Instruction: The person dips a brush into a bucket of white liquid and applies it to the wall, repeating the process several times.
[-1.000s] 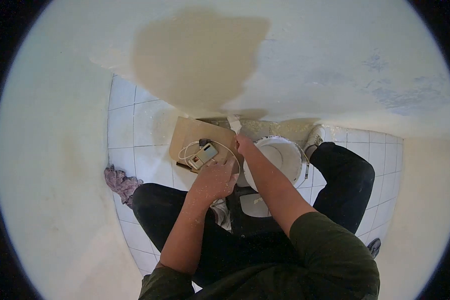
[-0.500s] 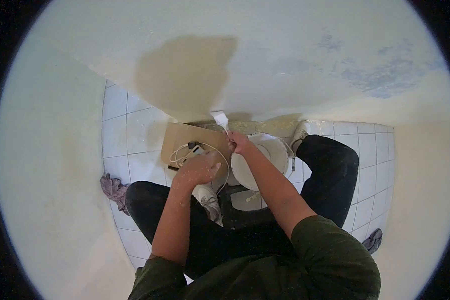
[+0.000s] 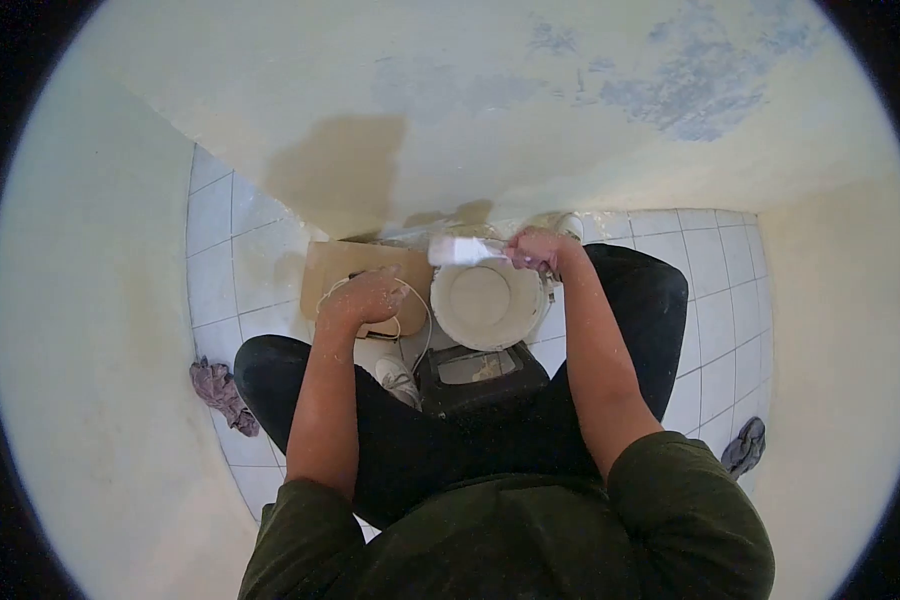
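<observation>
In my right hand point(image 3: 538, 250) is a white-coated brush point(image 3: 462, 251), held by its handle with the head pointing left. The brush lies over the back rim of a round white bucket point(image 3: 482, 340), whose inside holds pale material point(image 3: 480, 296). My left hand point(image 3: 370, 296) hovers above a piece of brown cardboard point(image 3: 320, 262), its fingers loosely apart and nothing seen in them. Beneath that hand, partly hidden, a small device point(image 3: 382, 329) with a white cable point(image 3: 430, 322) rests on the cardboard.
A pale wall point(image 3: 530, 150) with bluish patches rises in front. Between my legs stands a black stool-like frame point(image 3: 485, 385). Crumpled cloths lie on the tiled floor point(image 3: 260, 255), one at the left point(image 3: 225, 395), another at the right point(image 3: 745, 447).
My right hand has moved right with the brush, which has swung from pointing up toward the wall to lying sideways over the bucket. The view has shifted too.
</observation>
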